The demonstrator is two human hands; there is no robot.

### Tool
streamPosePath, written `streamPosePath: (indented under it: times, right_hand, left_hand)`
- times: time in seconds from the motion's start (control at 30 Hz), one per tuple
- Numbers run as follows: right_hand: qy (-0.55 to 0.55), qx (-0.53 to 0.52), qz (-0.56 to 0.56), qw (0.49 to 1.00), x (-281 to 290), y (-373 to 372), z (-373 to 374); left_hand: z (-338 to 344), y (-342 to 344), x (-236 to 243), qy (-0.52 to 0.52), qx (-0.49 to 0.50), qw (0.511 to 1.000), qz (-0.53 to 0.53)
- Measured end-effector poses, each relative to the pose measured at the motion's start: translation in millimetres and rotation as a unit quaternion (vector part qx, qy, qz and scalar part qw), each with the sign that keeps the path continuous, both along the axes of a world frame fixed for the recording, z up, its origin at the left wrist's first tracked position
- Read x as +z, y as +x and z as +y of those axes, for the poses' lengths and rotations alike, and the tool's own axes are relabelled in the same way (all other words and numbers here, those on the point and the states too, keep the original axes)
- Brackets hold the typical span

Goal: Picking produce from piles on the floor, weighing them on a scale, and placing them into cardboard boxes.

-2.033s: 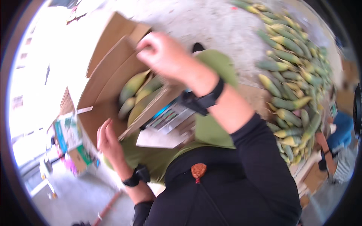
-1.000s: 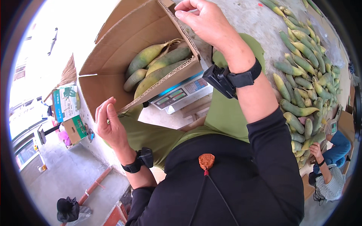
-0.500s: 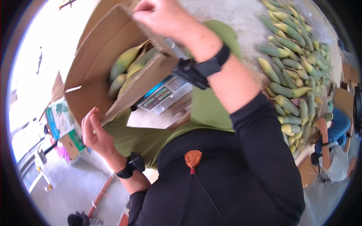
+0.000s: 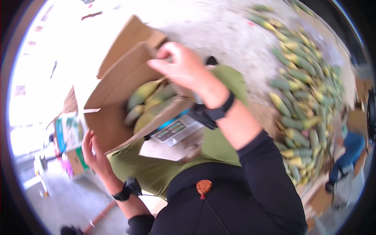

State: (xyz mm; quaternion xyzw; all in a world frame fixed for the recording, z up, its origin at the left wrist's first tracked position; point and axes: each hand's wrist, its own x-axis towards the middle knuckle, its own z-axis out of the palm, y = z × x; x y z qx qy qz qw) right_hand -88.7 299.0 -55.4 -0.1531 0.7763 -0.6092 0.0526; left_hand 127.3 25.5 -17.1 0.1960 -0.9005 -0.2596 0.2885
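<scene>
A cardboard box (image 4: 111, 92) stands tilted on a scale (image 4: 172, 131) in front of me, its top spread toward me. Several green radishes (image 4: 145, 96) with yellowish ends lie inside it. My right hand (image 4: 182, 66) is at the box's far right rim, thumb and forefinger curled on the edge of a flap; the exact grip is partly blurred. Beside the near left edge of the box is my left hand (image 4: 96, 156), its fingers apart and holding nothing. Both wrists wear black bands with small devices. The box hides part of the scale.
A large heap of green radishes (image 4: 301, 121) covers the floor on the right. A person (image 4: 346, 160) in blue is at the far right, near cardboard boxes (image 4: 358, 121). More cartons (image 4: 70, 137) stand at the left, and a reddish pipe (image 4: 100, 215) lies lower left.
The whole view has shifted, so the box and heap sit lower in the picture. My right hand has come a little nearer along the box's rim; my left hand stays beside its edge.
</scene>
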Motion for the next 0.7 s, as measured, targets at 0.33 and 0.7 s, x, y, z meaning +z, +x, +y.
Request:
streamPosePath:
  times: [0.33,0.7]
  right_hand:
    - [0.315,0.081,0.074,0.943,33.1,-9.1,-22.4]
    - [0.291,0.223,0.048,0.929,14.3,-44.9,-18.9]
  left_hand:
    - [-91.5,-13.3,11.4,0.063,0.073,0.941,-0.325]
    - [-129.7,-32.5,-11.2,0.016,0.043,0.922,-0.385]
